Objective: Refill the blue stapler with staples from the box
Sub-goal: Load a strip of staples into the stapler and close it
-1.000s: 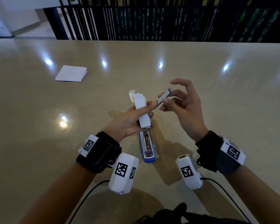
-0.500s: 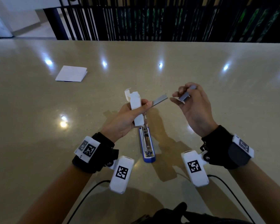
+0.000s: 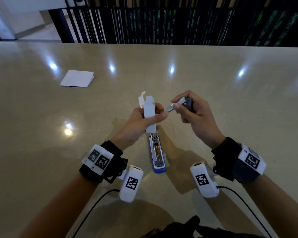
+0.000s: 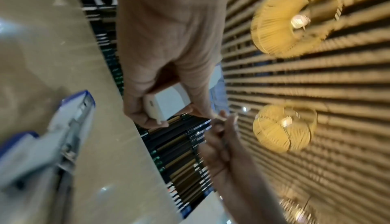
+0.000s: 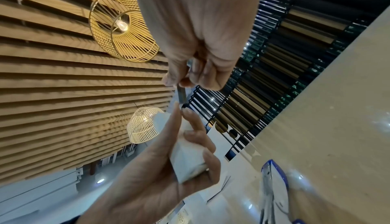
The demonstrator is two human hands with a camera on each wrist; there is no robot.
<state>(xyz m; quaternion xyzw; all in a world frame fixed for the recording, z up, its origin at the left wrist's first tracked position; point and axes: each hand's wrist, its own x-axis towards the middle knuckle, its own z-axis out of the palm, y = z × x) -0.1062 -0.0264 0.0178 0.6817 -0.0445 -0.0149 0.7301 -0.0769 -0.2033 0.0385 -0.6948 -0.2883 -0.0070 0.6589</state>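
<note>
The blue stapler (image 3: 157, 153) lies open on the beige table (image 3: 230, 100), its metal channel facing up, just below my hands. My left hand (image 3: 160, 111) grips the white staple box (image 3: 149, 115) upright, top flap open. My right hand (image 3: 176, 103) pinches a silver staple strip (image 3: 170, 108) between thumb and forefinger, and a second, darker piece (image 3: 188, 103) sits further back in its fingers. The strip's free end reaches my left thumb tip; whether they touch I cannot tell. The right wrist view shows the strip (image 5: 181, 94) above the box (image 5: 187, 157). In the left wrist view the box (image 4: 168, 104) and the blurred stapler (image 4: 52, 141) appear.
A folded white paper (image 3: 77, 79) lies at the far left of the table. A black railing (image 3: 162, 23) runs behind the table's far edge. Black cables (image 3: 93, 208) trail from the wrist cameras near the front edge.
The strip drawn from the box came apart in two pieces. My right hand swung away to the right with one, then came back left and now pinches the piece that stuck out at my left thumb.
</note>
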